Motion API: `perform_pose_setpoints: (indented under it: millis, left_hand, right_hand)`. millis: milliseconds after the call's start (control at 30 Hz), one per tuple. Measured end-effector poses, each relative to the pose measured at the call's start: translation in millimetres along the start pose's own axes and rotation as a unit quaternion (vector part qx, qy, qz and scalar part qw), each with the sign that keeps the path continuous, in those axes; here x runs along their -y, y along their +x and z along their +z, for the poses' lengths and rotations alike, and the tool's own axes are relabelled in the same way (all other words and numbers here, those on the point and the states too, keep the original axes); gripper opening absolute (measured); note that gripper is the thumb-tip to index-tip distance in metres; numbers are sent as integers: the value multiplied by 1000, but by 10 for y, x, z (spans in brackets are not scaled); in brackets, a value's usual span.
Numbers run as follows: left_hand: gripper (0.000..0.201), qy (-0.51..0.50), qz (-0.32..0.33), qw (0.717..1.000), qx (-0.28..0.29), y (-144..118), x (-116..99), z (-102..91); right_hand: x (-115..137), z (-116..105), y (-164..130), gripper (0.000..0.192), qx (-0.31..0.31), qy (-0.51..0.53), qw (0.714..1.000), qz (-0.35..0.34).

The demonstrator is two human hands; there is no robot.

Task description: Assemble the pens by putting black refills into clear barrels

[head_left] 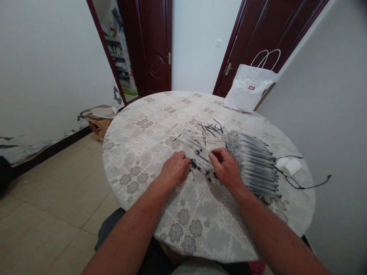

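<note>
Closest to me are my two bare forearms, reaching up from the bottom edge over the near rim of the round table (200,233), which wears a pale cloth with grey flower patterns. My left hand (174,170) rests knuckles-up on the cloth, fingers curled down onto the small black caps (195,165) scattered between the two hands. My right hand (226,166) sits just beside it, fingers bent inward and pinched on what looks like one of the clear pen tubes (200,158); the grip itself is partly hidden by the knuckles, so I cannot tell exactly what is between the fingertips. The hands are near each other but not touching, with the caps and tube lying in the gap.

Just beyond my fingers lies a loose heap of clear tubes and thin black refills (210,130), fanned out in all directions. To the right of my right hand, touching its outer side, is a neat row of assembled pens (255,164) laid side by side. Further right lie a pair of black glasses (298,183) and a small white wad (291,166). At the far rim a white paper bag (248,91) leans against the wall. A low stool (99,118) stands on the floor to the left.
</note>
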State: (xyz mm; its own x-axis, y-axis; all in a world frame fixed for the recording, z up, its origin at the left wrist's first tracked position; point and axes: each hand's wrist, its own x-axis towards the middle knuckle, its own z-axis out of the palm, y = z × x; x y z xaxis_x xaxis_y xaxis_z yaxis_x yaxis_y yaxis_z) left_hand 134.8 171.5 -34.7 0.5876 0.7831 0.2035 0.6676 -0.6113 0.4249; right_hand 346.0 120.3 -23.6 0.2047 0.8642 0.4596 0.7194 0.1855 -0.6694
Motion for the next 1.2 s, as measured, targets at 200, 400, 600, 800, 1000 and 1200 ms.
perform_pose_setpoints:
  millis: [200,400,600,800,1000,1200]
  left_hand:
    - [21,30,-9,999,12,43,62,109]
    - [18,-51,-33,998,-33,33,35,35]
    - [19,-365,-137,901,-188,46,85,-181]
    - [32,-689,-183,666,-220,74,162,-290]
    - [30,-733,-170,626,-204,60,116,-283]
    - [26,-720,-149,647,-202,64,124,-260]
  right_hand:
    - [17,-5,-3,20,-3,-3,1000,1]
    - [26,2,-16,21,-7,11,1000,5]
    - [40,-13,-42,21,-2,14,1000,0]
    - [71,-11,-66,20,22,29,999,-22]
    - [62,12,-75,20,32,30,999,-26]
    - [66,16,-72,18,40,17,999,-29]
